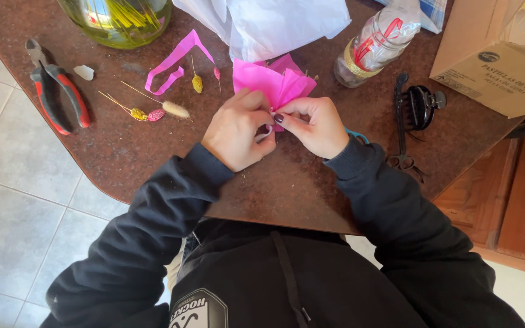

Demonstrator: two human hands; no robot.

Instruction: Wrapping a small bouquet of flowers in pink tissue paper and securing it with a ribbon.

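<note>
Brown speckled table (153, 152) over pale floor tiles (13, 206) filled mid-frame, where left hand (235, 130) and right hand (317, 127) pinched pink paper (271, 82).

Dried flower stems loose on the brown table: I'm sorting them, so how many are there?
5. Two small stems, yellow and pink, lie beside the pink paper strip. Three lie lower left: yellow, pink, cream. Others may hide under the hands.
</note>
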